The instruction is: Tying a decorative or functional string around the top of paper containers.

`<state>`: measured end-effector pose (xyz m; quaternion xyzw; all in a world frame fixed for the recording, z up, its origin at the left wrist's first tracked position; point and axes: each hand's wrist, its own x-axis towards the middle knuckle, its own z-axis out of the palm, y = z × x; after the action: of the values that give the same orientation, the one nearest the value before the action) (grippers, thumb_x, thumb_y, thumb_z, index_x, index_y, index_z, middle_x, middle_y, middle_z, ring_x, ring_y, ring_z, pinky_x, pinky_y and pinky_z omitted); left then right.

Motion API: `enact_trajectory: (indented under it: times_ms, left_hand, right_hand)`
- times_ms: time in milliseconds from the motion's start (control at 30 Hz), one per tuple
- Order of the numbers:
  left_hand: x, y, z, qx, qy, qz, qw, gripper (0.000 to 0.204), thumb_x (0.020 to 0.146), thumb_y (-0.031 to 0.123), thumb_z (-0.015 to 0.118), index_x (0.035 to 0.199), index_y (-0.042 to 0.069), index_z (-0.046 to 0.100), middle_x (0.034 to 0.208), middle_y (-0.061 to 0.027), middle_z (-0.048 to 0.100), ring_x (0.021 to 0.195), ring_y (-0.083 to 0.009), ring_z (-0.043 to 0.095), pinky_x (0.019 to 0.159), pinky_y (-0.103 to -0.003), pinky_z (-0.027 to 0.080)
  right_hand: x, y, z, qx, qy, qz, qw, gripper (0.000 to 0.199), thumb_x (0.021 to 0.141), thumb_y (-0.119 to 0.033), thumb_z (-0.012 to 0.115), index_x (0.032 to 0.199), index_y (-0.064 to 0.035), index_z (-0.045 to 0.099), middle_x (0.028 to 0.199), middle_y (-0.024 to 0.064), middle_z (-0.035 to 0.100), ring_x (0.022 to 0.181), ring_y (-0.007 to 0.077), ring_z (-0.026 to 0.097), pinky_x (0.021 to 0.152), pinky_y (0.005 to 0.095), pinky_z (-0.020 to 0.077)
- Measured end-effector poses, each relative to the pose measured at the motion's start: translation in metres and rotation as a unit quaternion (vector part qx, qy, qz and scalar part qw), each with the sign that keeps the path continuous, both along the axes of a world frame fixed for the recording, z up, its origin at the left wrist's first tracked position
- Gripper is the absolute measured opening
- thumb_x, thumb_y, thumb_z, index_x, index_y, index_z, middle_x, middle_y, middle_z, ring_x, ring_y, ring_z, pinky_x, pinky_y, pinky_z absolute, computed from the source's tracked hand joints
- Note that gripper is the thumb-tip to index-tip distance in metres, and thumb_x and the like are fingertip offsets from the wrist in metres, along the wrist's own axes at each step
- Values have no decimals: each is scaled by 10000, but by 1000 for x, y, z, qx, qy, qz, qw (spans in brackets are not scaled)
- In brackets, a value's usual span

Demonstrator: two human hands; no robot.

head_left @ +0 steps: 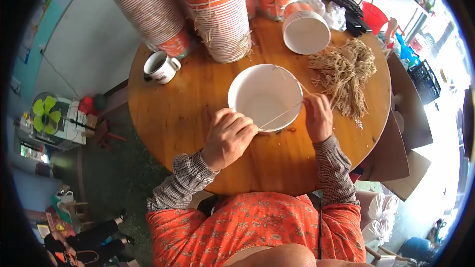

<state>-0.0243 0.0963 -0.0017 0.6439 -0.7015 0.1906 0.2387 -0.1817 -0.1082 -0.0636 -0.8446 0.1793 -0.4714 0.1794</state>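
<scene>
A white paper bucket [264, 94] stands upright on the round wooden table [188, 118] in front of me, its open top facing up. A thin tan cord [282, 114] stretches across the near part of the opening between my two hands. My left hand [228, 136], closed, pinches one part of the cord at the bucket's near left rim. At the right rim, my right hand [318, 116] is closed on the cord too. Part of the cord runs from there to the bucket's far rim. A loose bundle of tan cords [349, 71] lies beyond my right hand.
Tall stacks of orange and white buckets [225, 34] stand at the table's far side. A white mug [162, 67] is at the left. Some nested buckets [307, 34] lie tipped near a plastic bag [335, 17]. Cardboard boxes [403, 113] stand right of the table; a person [84, 242] is at lower left.
</scene>
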Motion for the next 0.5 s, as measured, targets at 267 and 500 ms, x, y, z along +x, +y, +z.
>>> enact_trajectory:
  times_ms: [267, 500]
  left_hand:
    - [4, 1, -6, 2, -45, -55, 997, 283, 743, 65, 652, 1017, 0, 625, 910, -59, 567, 770, -190, 590, 647, -314, 517]
    - [3, -6, -10, -2, 22, -34, 999, 169, 755, 28, 706, 913, 34, 647, 824, -53, 565, 707, -218, 618, 596, -330, 519]
  right_hand:
    - [-7, 43, -40, 160, 9, 65, 985, 544, 781, 66, 567, 1303, 13, 421, 1298, 233, 494, 1154, 371, 532, 934, 404, 474]
    - [-35, 50, -56, -118, 111, 146, 976, 354, 731, -12, 624, 1081, -22, 577, 1293, 204, 503, 1000, 364, 564, 809, 445, 493]
